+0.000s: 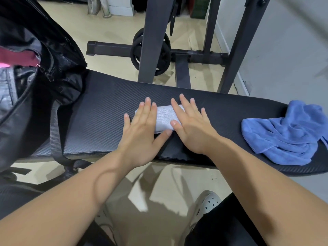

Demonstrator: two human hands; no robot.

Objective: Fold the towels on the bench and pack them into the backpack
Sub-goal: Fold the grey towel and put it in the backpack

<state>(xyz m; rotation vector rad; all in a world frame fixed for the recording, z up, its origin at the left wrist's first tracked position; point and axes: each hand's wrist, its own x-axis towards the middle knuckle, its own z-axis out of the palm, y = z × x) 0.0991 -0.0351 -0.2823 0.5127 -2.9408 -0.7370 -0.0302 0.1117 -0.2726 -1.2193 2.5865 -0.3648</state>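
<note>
A small white towel, folded into a compact rectangle, lies in the middle of the black padded bench. My left hand presses flat on its left part with straight fingers. My right hand presses flat on its right part, fingers spread. A blue towel lies crumpled and unfolded at the bench's right end. The black backpack stands open on the bench's left end, with pink and grey fabric showing inside.
Behind the bench stands a black rack frame with a weight plate leaning at its base. A grey wall is at the right. A backpack strap hangs over the bench's front edge. My clog-shod foot is on the floor below.
</note>
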